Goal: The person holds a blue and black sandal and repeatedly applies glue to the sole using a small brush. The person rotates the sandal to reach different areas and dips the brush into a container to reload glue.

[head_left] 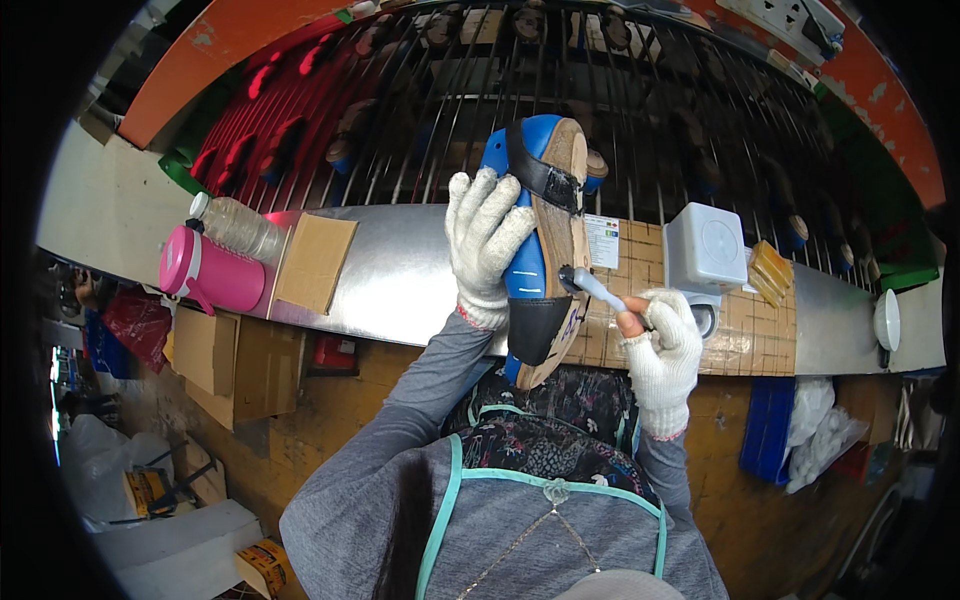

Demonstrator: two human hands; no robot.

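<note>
In front of me a blue shoe last (529,265) stands tilted, sole side to the right, with black straps (545,180) and a tan-brown insole board (557,230) on it. My left hand (488,240), in a white knit glove, grips the last from its left side, fingers lying along the blue plastic. My right hand (664,350), gloved with bare thumb and fingertip showing, pinches a small brush (600,290) by its pale handle. The brush's dark head touches the insole board's face near the middle. Below it, a black piece (538,330) wraps the last's lower end.
Beyond the metal-topped bench (395,270) runs a rack of rods (420,130) carrying several lasts, lit red at left. A pink jug (212,270), clear bottle (240,230) and cardboard piece (316,262) sit left. A white container (705,247), yellow block (770,272) and white bowl (887,320) are right.
</note>
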